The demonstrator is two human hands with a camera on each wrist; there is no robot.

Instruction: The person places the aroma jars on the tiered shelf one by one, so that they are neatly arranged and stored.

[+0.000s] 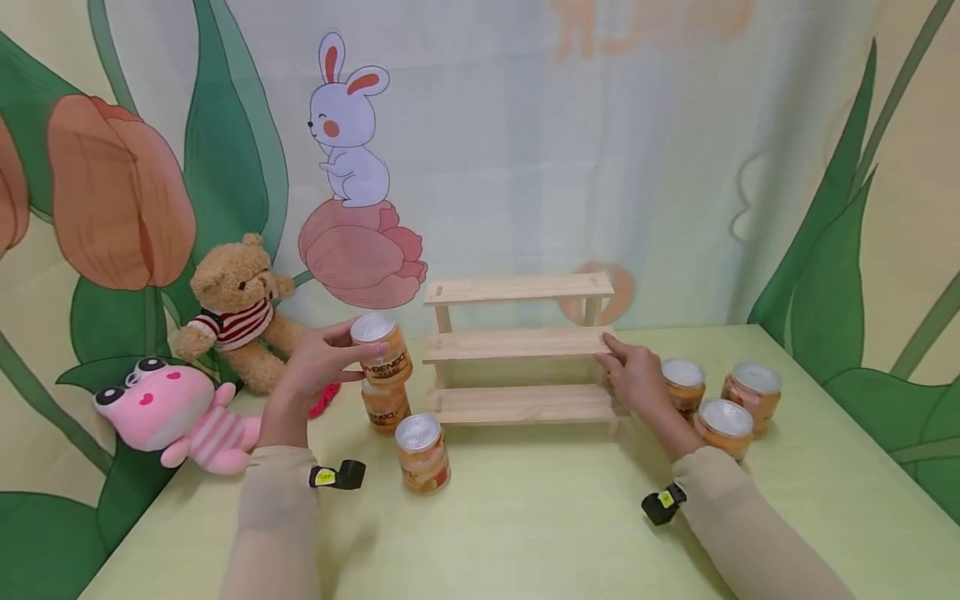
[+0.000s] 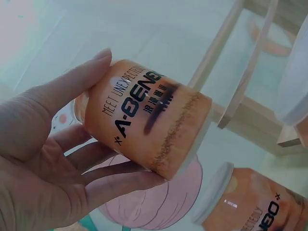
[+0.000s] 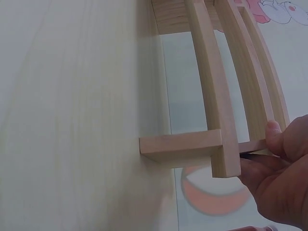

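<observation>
In the head view my left hand (image 1: 318, 367) grips an orange can (image 1: 388, 362) with a silver lid. The left wrist view shows thumb and fingers round that can (image 2: 149, 120), which has dark lettering. Below it is a second can (image 1: 386, 408); whether the two touch I cannot tell. Another can (image 1: 423, 458) stands nearer the front, beside a three-tier wooden rack (image 1: 517, 404). My right hand (image 1: 637, 379) holds the rack's right end at the middle shelf. In the right wrist view, the thumb of this hand (image 3: 284, 173) lies against the wooden rack (image 3: 211, 86).
Right of my right hand stand three more cans, one nearer (image 1: 723, 425), one behind (image 1: 684, 383) and one farther right (image 1: 753, 392). A teddy bear (image 1: 240, 325) and a pink plush toy (image 1: 180, 417) occupy the left side. A printed cloth backdrop (image 1: 510, 167) hangs behind.
</observation>
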